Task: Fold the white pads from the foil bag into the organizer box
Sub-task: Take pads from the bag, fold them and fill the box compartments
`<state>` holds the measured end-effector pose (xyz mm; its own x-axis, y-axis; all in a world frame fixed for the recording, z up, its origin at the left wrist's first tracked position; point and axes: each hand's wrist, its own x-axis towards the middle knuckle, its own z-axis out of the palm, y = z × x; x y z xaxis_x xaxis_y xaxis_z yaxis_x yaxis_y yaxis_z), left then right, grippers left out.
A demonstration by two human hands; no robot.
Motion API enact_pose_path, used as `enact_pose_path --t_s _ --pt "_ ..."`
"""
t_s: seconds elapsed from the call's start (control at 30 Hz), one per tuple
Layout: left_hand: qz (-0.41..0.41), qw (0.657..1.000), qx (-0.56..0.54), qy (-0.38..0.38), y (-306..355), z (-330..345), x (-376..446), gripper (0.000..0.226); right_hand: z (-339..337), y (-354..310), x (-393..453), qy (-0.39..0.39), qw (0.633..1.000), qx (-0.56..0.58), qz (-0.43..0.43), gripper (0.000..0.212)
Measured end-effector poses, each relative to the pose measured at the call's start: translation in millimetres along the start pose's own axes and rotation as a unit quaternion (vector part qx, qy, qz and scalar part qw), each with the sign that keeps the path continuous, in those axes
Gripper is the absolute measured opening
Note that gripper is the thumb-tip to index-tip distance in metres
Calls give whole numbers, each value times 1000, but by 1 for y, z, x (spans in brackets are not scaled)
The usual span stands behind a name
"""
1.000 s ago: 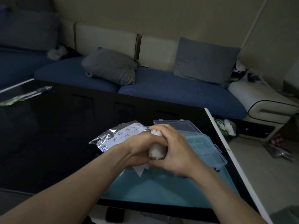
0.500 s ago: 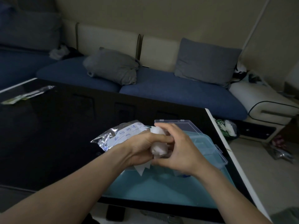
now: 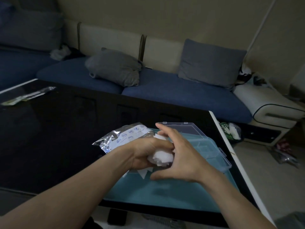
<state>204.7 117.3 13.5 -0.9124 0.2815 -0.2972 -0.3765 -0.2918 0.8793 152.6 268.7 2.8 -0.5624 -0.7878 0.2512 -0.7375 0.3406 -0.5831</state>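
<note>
At the far left edge of the frame a thin clear packet [image 3: 28, 96] lies on the black table [image 3: 49, 138], too dim and glare-struck to tell what it holds. Above it in the upper left a blue sofa [image 3: 165, 91] runs across the frame with two grey cushions; small crumpled things at its left end cannot be made out.

Left of centre the foil bag [image 3: 122, 138] lies on the table, its near end hidden behind the left wrist and its print too small to read. The left hand [image 3: 145, 152] comes up from the lower left, its fingers curled round a bunched white pad [image 3: 162, 157]; the fingertips are tucked out of sight behind the pad. The pad sits at the middle of the frame, between the two hands, touching both and raised above a teal mat [image 3: 165, 195]. White pointed corners [image 3: 143, 173] show just under the left hand, though whether they belong to the held pad or to another piece cannot be told.

The right hand [image 3: 179, 159] comes from the lower right with fingers spread and nearly straight, the fingers resting against the pad's right side and the thumb stretched below it. Behind it, right of centre, the organizer box [image 3: 212, 151] stands on the mat with its clear lid [image 3: 186, 130] open; the hand covers its near left part, and what its compartments hold is unclear
</note>
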Motion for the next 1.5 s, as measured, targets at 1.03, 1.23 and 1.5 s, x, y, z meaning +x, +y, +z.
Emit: enact_pose_path --t_s 1.03,1.23,1.5 --pt "109 990 -14 83 -6 10 7 18 -5 4 1 92 996 7 6 86" --pt "67 995 -54 40 -1 8 5 14 -8 1 2 96 995 0 -4 96" --pt "77 992 -81 55 -1 11 5 5 -5 3 2 87 996 25 17 90"
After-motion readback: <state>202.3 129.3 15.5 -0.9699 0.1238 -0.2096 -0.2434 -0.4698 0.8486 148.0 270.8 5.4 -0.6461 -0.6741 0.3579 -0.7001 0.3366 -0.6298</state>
